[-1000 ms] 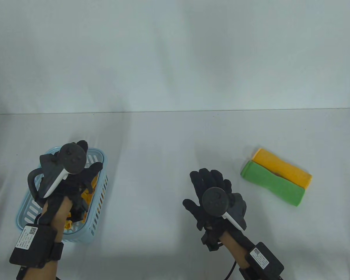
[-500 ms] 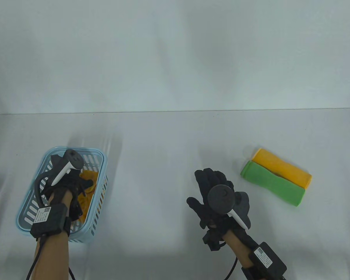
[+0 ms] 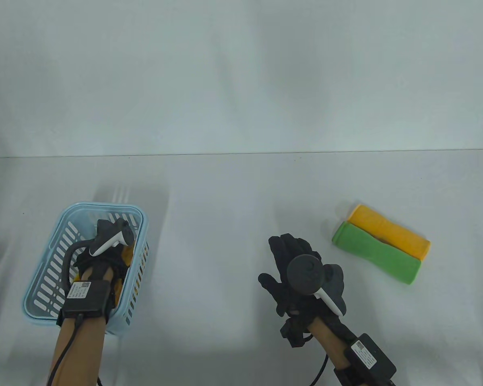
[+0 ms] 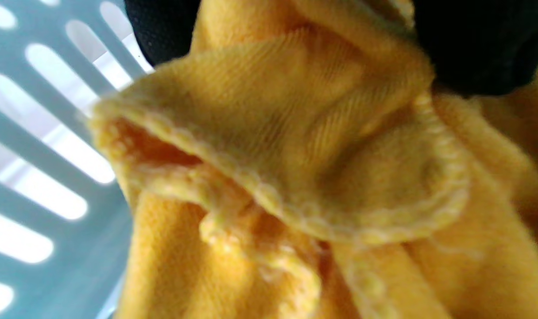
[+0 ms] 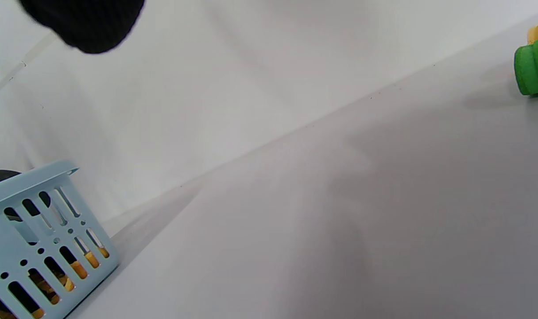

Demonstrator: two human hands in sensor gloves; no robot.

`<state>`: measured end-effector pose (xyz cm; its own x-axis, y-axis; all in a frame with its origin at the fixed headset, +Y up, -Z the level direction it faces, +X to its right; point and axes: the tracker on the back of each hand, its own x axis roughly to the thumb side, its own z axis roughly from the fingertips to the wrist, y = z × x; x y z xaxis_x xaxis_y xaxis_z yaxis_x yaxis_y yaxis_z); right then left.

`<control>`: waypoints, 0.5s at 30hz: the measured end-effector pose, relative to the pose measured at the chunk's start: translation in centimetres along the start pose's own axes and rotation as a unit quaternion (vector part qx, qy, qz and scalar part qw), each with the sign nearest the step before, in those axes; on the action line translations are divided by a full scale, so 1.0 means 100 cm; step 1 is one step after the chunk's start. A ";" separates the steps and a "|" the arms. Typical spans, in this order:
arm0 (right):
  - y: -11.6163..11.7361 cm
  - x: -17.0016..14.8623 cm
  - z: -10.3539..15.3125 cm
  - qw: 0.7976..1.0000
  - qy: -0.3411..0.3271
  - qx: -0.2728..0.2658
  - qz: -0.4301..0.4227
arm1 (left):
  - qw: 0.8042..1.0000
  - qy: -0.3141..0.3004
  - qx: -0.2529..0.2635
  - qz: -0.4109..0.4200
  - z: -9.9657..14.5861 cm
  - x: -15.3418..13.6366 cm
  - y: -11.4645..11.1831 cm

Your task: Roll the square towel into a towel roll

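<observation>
— Where is the square towel [image 4: 295, 146]?

— It lies crumpled in the pale blue basket [image 3: 56, 245] at the desk's [image 3: 225, 209] left side. The left hand [image 3: 104, 249] reaches down into that basket. In the left wrist view black fingers [image 4: 477, 44] press against the yellow cloth from above, with a stitched hem folded over right below them — whether they actually pinch it cannot be told.

— And the other hand?

— The right hand [image 3: 294, 273] hovers over the middle of the desk, fingers straight and spread, holding nothing.

— How much room is there?

— A wide bare stretch of desk lies between the basket and the right hand. Further right, a green towel roll [image 3: 376, 253] and a yellow towel roll [image 3: 390, 235] lie touching side by side, well in from the desk's right edge and apart from the right hand.
</observation>
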<state>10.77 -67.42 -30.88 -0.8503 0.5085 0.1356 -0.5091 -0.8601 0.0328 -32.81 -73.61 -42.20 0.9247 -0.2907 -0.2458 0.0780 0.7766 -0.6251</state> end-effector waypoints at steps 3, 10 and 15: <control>0.001 0.000 0.000 1.000 0.001 0.004 0.002 | 1.000 -0.002 -0.005 -0.002 -0.001 0.001 -0.002; 0.001 -0.001 -0.001 1.000 0.006 0.008 -0.008 | 1.000 0.002 0.030 -0.005 0.000 0.004 0.004; -0.001 -0.005 -0.003 1.000 0.015 0.008 -0.019 | 0.999 0.004 0.047 0.012 0.002 0.002 0.008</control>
<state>11.20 -67.56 -31.28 -0.8342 0.5415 0.1042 -0.5390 -0.8406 0.0533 -32.51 -72.94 -42.63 0.9235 -0.2753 -0.2670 0.0899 0.8321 -0.5472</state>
